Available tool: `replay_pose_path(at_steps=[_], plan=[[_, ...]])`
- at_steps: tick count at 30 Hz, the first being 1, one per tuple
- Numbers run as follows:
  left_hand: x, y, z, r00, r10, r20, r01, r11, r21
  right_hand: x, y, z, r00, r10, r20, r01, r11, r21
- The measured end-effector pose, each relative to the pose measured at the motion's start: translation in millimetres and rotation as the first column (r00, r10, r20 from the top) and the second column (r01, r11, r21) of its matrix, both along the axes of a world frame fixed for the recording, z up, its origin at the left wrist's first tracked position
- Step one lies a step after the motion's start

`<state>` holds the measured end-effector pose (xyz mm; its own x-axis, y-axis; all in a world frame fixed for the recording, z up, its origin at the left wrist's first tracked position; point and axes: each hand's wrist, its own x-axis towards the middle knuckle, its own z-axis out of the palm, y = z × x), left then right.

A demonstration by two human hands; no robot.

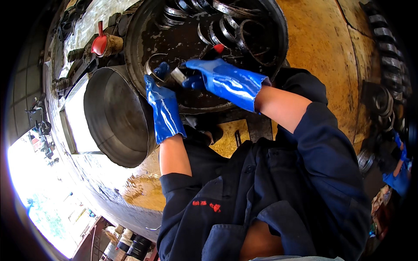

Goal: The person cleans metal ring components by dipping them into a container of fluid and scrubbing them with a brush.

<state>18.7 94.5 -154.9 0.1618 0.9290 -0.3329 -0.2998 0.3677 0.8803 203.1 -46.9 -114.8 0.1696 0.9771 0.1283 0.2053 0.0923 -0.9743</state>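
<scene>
Both my hands wear wet, shiny blue rubber gloves over a wide round metal tub (281, 26) of dark liquid. My left hand (163, 102) is closed on a thin metal ring (150, 68) near the tub's left wall, thumb and fingers on either side of it. From the right, my right hand (217, 78) reaches across with thumb and fingers closed at a bright section of metal (177, 75), which looks like the same ring's right side. Just beyond the right glove, a red-tipped dark object (218, 48) shows; its kind is unclear. Several loose metal rings (226, 29) lie farther back.
An open dark metal drum (117, 115) stands against the tub's left side. A red scoop (100, 43) rests in a can at the far left. Stacked metal rings (385, 48) line the right edge, where another person's blue-gloved hand (403, 152) shows.
</scene>
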Motion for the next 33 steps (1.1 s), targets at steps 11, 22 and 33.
replay_pose_path(at_steps=[11, 22, 33], plan=[[-23.0, 5.6, 32.4, 0.955, -0.049, 0.291, 0.135, 0.950, -0.281, 6.5, 32.3, -34.0, 0.945, -0.241, 0.223, 0.262, 0.962, -0.073], [0.1, -19.5, 40.7, 0.926, -0.359, -0.115, 0.301, 0.888, -0.346, 35.1, 47.5, -43.6, 0.927, -0.308, -0.213, 0.136, 0.806, -0.576], [4.8, -22.6, 18.1, 0.901, -0.404, -0.156, 0.305, 0.849, -0.432, 5.4, 11.6, 32.9, 0.890, 0.224, 0.397, -0.373, 0.858, 0.353]])
